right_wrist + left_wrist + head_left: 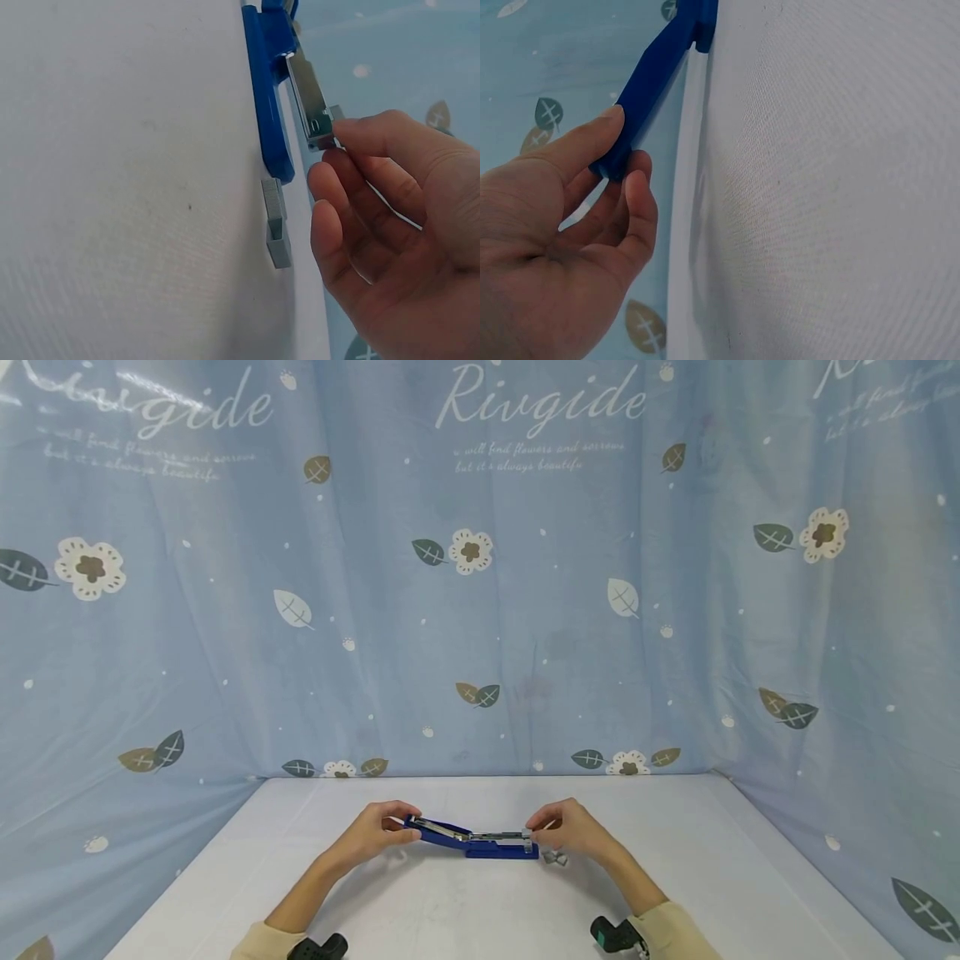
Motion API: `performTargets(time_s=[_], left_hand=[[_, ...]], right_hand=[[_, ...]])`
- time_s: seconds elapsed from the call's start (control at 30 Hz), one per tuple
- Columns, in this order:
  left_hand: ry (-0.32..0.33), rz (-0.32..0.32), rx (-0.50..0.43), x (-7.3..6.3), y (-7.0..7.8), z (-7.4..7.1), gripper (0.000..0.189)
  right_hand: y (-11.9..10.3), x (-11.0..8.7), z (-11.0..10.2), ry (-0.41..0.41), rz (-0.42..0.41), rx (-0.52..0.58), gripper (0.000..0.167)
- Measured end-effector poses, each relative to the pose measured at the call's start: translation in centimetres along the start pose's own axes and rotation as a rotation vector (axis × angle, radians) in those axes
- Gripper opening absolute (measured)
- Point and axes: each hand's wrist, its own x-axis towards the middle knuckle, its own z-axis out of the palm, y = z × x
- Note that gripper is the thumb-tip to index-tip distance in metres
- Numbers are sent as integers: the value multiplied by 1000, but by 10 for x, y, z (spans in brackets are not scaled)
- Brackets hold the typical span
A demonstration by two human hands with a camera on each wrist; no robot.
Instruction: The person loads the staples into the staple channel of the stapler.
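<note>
A blue stapler [501, 852] lies on the table, its top arm swung far back to the left and its metal magazine [307, 94] exposed. My left hand [377, 828] pinches the free end of the top arm [654, 75] between thumb and fingers. At the magazine's front end, my right hand [572, 828] pinches a small grey strip of staples [337, 112], mostly hidden by the thumb and fingertips. Two loose grey strips of staples [274, 206] lie on the table just off the stapler base's front end, beneath the right hand.
The white table [450, 910] runs back to a blue patterned curtain [480, 610], which also hangs along both sides. Black wrist devices [615, 935] sit by the sleeves at the near edge of the head view.
</note>
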Motion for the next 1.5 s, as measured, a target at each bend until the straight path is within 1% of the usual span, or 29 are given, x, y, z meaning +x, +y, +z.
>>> performTargets(time_s=[0.2,0.33,0.43,0.57,0.67,0.77,1.13,1.5], left_hand=[[-6,15,2,0,0,-1,45],[-7,12,-6,-1,0,-1,43],[-6,16,-16,-6,16,-2,41],[3,17,-6,-7,19,-1,39],[8,12,0,0,3,1,39],[4,17,-7,1,-1,1,40],[3,15,-29,1,0,0,39],[-3,23,-19,-1,3,0,41]], right_hand=[[-3,0,2,0,-7,12,15],[-3,-1,2,-6,-11,20,15],[-3,-2,3,-5,-14,34,16],[-2,-1,3,-3,-13,54,17],[-1,-1,3,-6,-12,57,17],[-1,-1,3,-10,-12,55,17],[1,-1,4,-6,-11,76,17],[-2,-3,4,-19,21,93,20]])
